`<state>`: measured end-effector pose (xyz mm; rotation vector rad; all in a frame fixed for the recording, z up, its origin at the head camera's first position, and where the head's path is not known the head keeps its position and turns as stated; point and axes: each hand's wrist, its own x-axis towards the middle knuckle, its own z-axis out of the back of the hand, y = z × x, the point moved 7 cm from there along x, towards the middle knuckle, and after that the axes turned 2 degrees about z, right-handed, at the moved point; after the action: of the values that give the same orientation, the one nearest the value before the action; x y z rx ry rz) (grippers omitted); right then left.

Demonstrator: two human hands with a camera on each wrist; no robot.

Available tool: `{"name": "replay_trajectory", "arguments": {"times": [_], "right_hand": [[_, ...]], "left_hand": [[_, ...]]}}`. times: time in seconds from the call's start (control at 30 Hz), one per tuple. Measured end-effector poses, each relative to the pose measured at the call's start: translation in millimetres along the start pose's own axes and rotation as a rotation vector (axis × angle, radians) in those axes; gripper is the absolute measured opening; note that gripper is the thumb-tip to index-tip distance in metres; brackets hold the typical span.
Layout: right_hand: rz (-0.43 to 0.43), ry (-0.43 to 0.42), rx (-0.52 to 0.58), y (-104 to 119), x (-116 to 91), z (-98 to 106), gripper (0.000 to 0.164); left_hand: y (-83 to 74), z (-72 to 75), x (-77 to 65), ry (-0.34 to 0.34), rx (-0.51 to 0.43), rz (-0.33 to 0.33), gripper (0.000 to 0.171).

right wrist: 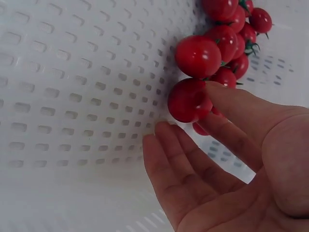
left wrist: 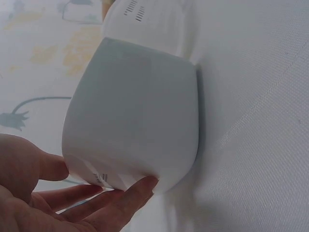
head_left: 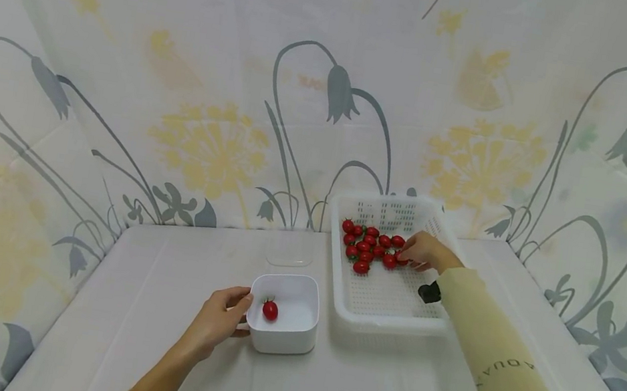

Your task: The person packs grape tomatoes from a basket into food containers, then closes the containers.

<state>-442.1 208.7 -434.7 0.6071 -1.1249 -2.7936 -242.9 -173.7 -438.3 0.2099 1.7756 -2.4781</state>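
Observation:
My left hand (head_left: 215,321) rests against the left side of a small white box (head_left: 284,342), its thumb by the rim and its other fingers spread along the wall. One red cherry tomato (head_left: 270,311) with a green stem lies inside that box. My right hand (head_left: 428,252) reaches into a white perforated basket (head_left: 342,294) and pinches a cherry tomato (right wrist: 187,102) between thumb and index finger. In the right wrist view the other fingers stay extended beside it. Several more cherry tomatoes (head_left: 365,247) lie clustered toward the basket's left and back.
A clear, flat lid-like piece (head_left: 289,256) lies behind the small box. The basket's raised wall stands close to the box's right. A white cloth covers the table (head_left: 167,282), and a flower-printed sheet (head_left: 216,73) hangs at the back and sides.

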Motion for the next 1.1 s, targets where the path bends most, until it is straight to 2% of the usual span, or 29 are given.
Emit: {"name": "replay_trajectory", "arguments": {"times": [0.2,0.4,0.73,1.1], "right_hand": [[-0.006,-0.012,-0.041,-3,7,-1,0.021],[-0.003,-0.002,-0.034,-3,6,-3,0.022],[0.046,0.034,0.064,2,-3,-8,0.023],[0.103,0.079,0.166,15,-17,-3,0.027]], "left_hand": [[0.1,-0.7,0.0,0.002,-0.003,-0.006,0.044],[1.6,-1.6,1.4,0.002,-0.002,-0.001,0.044],[2.3,-1.9,-0.4,0.008,-0.003,-0.001,0.043],[-0.4,-0.6,-0.4,0.001,0.005,-0.007,0.042]]}}
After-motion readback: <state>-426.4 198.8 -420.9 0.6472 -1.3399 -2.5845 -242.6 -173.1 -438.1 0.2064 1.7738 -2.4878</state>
